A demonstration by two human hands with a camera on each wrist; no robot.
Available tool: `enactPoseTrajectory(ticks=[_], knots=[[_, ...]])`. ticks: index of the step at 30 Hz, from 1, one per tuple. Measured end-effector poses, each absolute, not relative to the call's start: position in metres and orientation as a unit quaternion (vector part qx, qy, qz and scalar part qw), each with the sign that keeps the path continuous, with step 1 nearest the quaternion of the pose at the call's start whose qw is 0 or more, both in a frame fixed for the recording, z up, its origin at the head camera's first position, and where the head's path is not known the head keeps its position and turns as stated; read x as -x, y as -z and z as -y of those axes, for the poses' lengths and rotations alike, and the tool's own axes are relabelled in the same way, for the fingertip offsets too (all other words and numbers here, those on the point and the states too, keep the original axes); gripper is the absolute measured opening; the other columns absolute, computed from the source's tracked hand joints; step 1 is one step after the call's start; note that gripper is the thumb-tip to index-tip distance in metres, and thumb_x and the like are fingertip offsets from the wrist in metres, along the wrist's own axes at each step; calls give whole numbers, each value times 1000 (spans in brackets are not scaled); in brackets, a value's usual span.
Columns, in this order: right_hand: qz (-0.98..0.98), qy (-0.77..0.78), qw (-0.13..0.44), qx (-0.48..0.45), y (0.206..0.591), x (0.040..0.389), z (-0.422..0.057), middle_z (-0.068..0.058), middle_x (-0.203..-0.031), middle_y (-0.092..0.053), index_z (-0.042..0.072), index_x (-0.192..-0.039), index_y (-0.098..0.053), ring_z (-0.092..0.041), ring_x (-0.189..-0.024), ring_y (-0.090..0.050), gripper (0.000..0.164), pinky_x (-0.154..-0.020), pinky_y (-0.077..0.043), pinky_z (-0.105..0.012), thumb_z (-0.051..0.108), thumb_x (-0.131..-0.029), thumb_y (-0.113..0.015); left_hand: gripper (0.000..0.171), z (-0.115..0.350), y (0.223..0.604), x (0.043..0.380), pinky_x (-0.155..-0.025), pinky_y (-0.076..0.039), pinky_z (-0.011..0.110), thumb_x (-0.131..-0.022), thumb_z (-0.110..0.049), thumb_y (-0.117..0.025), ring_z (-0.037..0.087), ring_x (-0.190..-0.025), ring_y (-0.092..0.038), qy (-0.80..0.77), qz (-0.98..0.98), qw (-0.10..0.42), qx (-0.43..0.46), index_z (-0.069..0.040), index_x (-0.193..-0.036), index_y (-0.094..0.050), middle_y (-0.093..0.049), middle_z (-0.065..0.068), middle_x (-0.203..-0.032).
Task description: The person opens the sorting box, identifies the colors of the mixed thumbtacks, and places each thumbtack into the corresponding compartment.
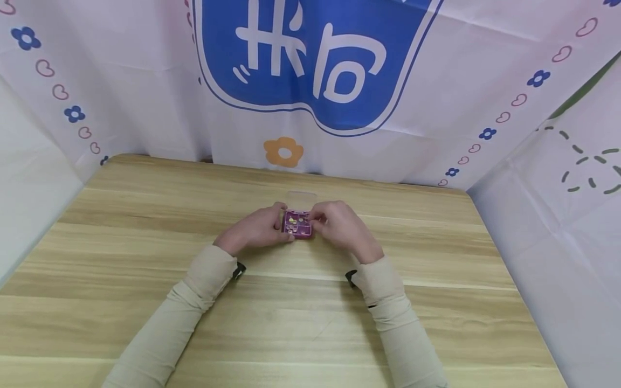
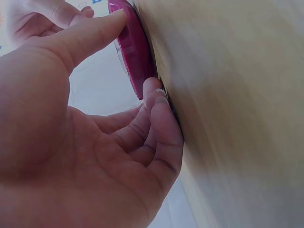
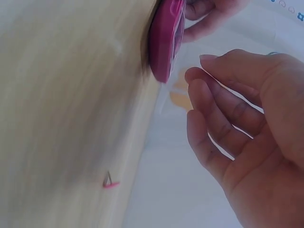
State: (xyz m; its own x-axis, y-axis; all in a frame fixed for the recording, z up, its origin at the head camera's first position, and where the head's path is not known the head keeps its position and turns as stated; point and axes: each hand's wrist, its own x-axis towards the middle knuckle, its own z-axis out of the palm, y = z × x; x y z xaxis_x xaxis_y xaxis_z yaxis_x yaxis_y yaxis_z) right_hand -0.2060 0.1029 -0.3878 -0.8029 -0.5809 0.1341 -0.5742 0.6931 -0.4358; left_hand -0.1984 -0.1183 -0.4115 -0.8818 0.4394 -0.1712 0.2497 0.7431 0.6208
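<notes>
A small purple divided box (image 1: 303, 235) stands on the wooden table with its clear lid (image 1: 302, 199) raised at the back. Several tiny yellow, pale and pink pieces lie in its compartments, too small to name. My left hand (image 1: 259, 226) holds the box from the left; in the left wrist view the thumb lies along the purple wall (image 2: 135, 52) and fingertips touch its near end. At the right side, my right hand (image 1: 339, 223) hovers with thumb and forefinger close together. The right wrist view shows nothing between these loosely bent fingers (image 3: 204, 97).
A small pink-headed tack (image 3: 110, 182) with a metal point lies on the table (image 1: 291, 323) in the right wrist view. Behind the table's back edge hangs a white printed cloth (image 1: 233, 134), and more white cloth stands at both sides.
</notes>
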Motion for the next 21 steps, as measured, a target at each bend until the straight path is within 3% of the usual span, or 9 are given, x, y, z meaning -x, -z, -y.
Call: enactPoseTrajectory(ticks=[14,21], knots=[[-931,237,-27,274,392,210,-161,0,-83,-67,7,-88,-71,-12,-76,-58,7,-70,-52,-34,5,-84,-66,88,118,412,198,-58,-49,34,-81,-38,-72,19,-63,-55,-307,-921,164,-177,1,-143,-24,-61,7,-75],[-936,239,-1,258,393,208,-175,-2,-80,-67,6,-89,-71,-13,-73,-58,7,-68,-52,-35,6,-84,-67,91,118,412,198,-53,-48,35,-81,-39,-72,19,-58,-53,-306,-920,168,-177,1,-145,-21,-62,6,-67]])
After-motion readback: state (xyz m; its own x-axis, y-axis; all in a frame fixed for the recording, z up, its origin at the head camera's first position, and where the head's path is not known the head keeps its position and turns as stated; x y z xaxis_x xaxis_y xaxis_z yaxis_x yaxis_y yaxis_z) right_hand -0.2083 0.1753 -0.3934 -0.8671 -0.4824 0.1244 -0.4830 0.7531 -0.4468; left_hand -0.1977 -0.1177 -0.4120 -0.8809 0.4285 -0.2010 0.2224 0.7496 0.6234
